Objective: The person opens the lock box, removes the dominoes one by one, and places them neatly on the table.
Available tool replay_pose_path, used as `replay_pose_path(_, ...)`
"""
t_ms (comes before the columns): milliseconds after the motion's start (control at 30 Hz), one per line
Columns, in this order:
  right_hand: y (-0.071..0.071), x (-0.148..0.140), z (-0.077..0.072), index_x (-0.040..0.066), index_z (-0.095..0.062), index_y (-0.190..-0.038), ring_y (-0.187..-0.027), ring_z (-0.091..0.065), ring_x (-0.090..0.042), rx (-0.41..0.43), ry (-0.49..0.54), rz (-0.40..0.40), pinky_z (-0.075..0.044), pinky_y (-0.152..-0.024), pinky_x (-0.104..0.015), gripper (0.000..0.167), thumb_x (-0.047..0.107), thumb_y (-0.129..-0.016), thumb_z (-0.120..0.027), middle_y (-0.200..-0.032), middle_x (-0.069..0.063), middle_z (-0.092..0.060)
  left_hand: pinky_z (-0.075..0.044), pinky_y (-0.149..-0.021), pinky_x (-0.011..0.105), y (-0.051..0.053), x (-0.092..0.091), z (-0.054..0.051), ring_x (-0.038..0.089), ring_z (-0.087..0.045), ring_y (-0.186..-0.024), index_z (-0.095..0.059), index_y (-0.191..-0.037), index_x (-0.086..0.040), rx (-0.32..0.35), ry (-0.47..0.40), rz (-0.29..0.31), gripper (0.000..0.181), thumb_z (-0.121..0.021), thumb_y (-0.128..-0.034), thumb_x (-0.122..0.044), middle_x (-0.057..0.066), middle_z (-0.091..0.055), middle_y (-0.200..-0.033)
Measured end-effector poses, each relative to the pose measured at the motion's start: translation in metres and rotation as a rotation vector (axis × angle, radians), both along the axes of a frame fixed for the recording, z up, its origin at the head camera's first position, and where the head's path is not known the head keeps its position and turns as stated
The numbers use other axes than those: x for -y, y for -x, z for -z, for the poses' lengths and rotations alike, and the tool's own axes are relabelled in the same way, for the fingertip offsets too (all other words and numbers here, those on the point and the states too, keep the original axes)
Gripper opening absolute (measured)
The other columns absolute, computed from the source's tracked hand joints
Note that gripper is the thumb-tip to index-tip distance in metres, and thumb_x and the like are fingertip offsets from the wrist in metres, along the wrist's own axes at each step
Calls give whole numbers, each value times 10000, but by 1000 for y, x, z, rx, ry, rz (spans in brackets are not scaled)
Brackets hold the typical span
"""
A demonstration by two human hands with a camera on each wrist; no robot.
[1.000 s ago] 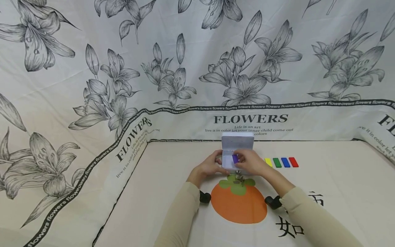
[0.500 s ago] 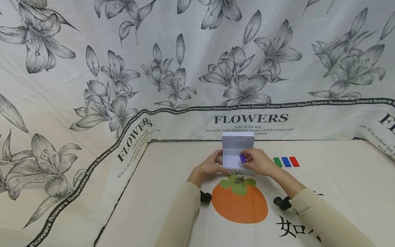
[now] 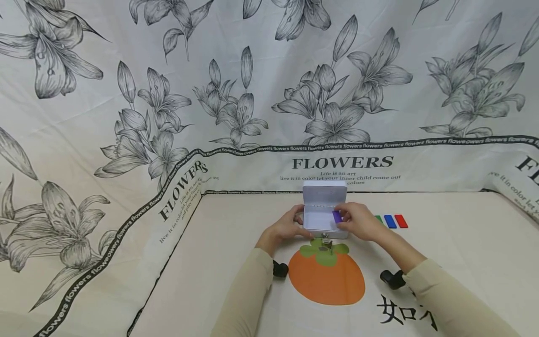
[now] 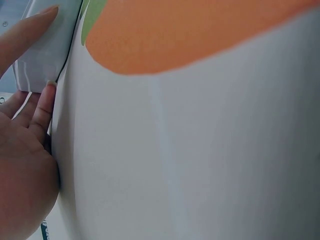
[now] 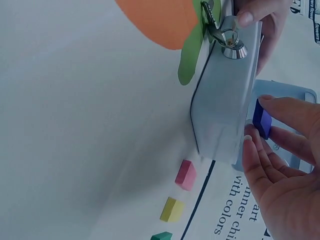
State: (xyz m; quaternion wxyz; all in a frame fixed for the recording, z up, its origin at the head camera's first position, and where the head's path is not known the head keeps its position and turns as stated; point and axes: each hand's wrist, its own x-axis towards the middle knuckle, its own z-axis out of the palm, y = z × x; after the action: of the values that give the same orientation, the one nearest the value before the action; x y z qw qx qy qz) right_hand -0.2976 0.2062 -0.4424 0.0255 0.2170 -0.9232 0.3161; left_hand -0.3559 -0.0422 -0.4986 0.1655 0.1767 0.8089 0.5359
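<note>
A small white metal lockbox [image 3: 324,193] stands with its lid raised against the back. Keys [image 5: 212,25] hang from the lock on its front. My left hand [image 3: 287,226] holds the box at its left end; in the left wrist view the thumb [image 4: 30,32] lies over the front and the fingers touch the end wall. My right hand [image 3: 360,221] pinches a purple block [image 5: 261,121] between thumb and fingers, over the right part of the open box. Whether the block touches the box floor I cannot tell.
Right of the box lie a pink block [image 5: 186,175], a yellow block [image 5: 172,209], a green block [image 5: 161,236], a blue block [image 3: 389,221] and a red block [image 3: 401,221] in a row. The cloth [image 3: 236,224] bears a printed persimmon [image 3: 326,281]; a flowered curtain rises behind.
My right hand has moved right across the box with the purple block, and now covers the yellow block from the head view. My left hand stays in place on the box.
</note>
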Motion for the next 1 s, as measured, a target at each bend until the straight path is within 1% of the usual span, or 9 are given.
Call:
replay_pose_path(233,-3,-7,-1,-122,-623,-1259,-886,-614,-274,7,-2,25,-558,-790,-429,436,2,-866,-766,-1019,-187,-672,-436,-790,272,1,-2,0,159,-497,-911,-424,-1530,-161,3,-18,-2,976,-899,-698,26,67,-553,-971)
replay_pose_path(400,-4,-13,-1,-130,-622,-1259,-869,-602,-261,13,-6,37,-541,-769,-390,447,12,-862,-770,-1003,-179,-670,-436,-789,264,0,-1,0,153,-496,-919,-408,-1542,-158,4,-3,-7,987,-902,-704,8,57,-551,-982)
replay_pose_path(533,-4,-17,1,-127,-634,-1243,-857,-595,-254,22,-17,43,-530,-770,-385,435,21,-859,-777,-986,-166,-671,-434,-795,272,0,-1,0,157,-498,-924,-403,-1547,-158,-3,3,-7,997,-903,-701,7,61,-557,-990)
replay_pose_path(733,-7,-23,1,-131,-630,-1241,-866,-594,-272,23,-30,51,-526,-788,-415,448,33,-855,-786,-986,-159,-667,-432,-811,280,-1,-1,1,162,-497,-931,-415,-1539,-159,-5,-5,-10,986,-902,-699,7,64,-556,-993)
replay_pose_path(867,-8,-28,1,-131,-629,-1246,-875,-602,-282,9,-31,58,-532,-802,-433,458,33,-850,-789,-994,-161,-673,-424,-831,278,-1,-1,1,163,-495,-930,-420,-1535,-162,2,-14,-11,981,-902,-699,15,63,-552,-986)
replay_pose_path(1000,-10,-35,2,-126,-647,-1213,-862,-610,-278,-14,-39,62,-538,-800,-448,429,43,-847,-794,-972,-159,-677,-420,-840,284,-2,-1,1,164,-493,-938,-411,-1540,-148,0,-11,-12,980,-900,-706,15,56,-550,-993)
